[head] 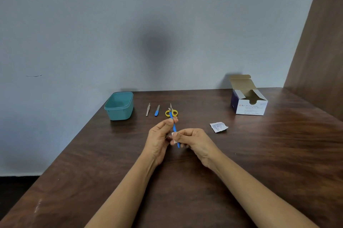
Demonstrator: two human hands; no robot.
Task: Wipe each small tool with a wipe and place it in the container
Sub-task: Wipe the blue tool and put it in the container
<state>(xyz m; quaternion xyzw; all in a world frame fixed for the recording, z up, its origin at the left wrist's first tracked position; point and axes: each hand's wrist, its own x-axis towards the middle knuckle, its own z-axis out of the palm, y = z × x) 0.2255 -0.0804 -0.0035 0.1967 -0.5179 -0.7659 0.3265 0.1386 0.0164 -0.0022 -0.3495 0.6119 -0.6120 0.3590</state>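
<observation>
Far left of both hands, the dark wooden table (74,163) ends in a slanting edge with dark floor below; between that edge and the left forearm the tabletop is bare and open. Beyond and left of the left hand sits a teal container (119,106), near the table's back edge and the grey wall; what shows of its inside looks empty. Just right of it, past the fingertips, lie metal tweezers (148,109), then a small blue-handled tool (157,111), then yellow-handled scissors (171,112), all well apart from the container and lined up in a row.

The left hand (159,135) is closed in a pinch on the upper end of a slim blue tool (174,127), held off the table and tilted, its top overlapping the scissors in view. The right hand (194,140) grips a white wipe (174,136) folded around the tool's lower shaft, fingers curled.

Right of the right hand a torn white wrapper (219,126) lies flat. Farther right and back stands an open box of alcohol swabs (249,104), flap up; its contents cannot be made out. A brown panel (319,51) closes the right side, with clear tabletop before it.
</observation>
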